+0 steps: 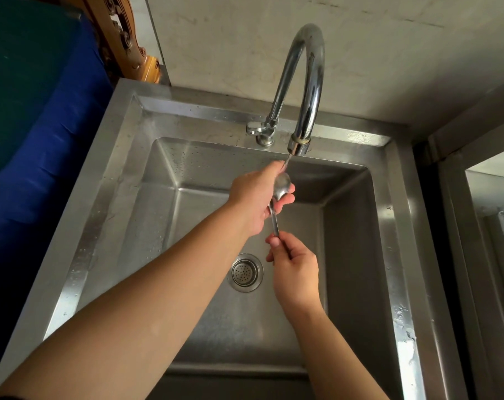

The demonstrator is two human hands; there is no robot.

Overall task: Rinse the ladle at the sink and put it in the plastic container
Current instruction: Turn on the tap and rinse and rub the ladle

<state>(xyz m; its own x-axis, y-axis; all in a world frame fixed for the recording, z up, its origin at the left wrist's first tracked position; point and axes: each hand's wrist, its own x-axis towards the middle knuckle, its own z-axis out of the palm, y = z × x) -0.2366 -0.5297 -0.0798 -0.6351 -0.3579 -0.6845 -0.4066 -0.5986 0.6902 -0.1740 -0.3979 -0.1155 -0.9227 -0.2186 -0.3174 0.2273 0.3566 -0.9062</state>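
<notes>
The metal ladle (282, 187) is small and spoon-like, held over the steel sink (147, 174) right under the tap's spout (298, 145). A thin stream of water runs from the spout onto its bowl. My left hand (256, 194) cups the bowl, fingers wrapped around it. My right hand (295, 269) pinches the lower end of the handle, nearer to me. The handle runs between the two hands above the basin floor. No plastic container is in view.
A round drain strainer (246, 272) sits in the basin floor below the hands. The tap's lever (255, 128) is on the back rim. A blue surface (43, 157) lies left of the sink; another steel unit (487, 220) stands at the right.
</notes>
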